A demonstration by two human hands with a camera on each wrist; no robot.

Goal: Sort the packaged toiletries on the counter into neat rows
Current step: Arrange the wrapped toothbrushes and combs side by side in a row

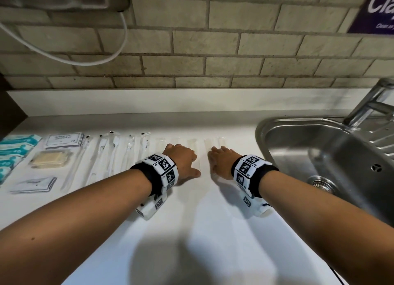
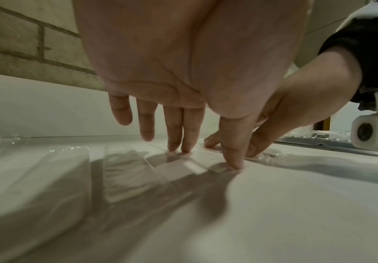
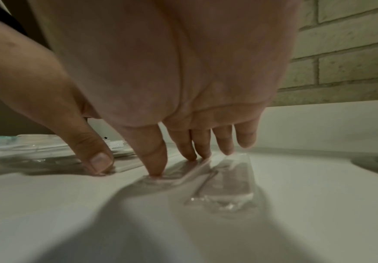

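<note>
Packaged toiletries lie in rows on the white counter (image 1: 213,231). Several long clear packets (image 1: 110,154) run across the middle. My left hand (image 1: 182,158) presses flat on a clear packet (image 2: 194,167) with straight fingers (image 2: 178,142) and thumb tip down. Right beside it, my right hand (image 1: 219,159) presses its thumb and fingers (image 3: 190,151) onto the neighbouring clear packet (image 3: 178,172). One more clear packet (image 3: 228,183) lies just right of that hand. Both hands are flat and hold nothing.
Teal packets (image 1: 15,150), white cards (image 1: 64,139), a beige bar packet (image 1: 50,159) and a white sachet (image 1: 35,185) sit at the left. A steel sink (image 1: 262,131) with a tap (image 1: 371,101) is at the right. Behind runs a brick wall with a hanging cable (image 1: 106,56).
</note>
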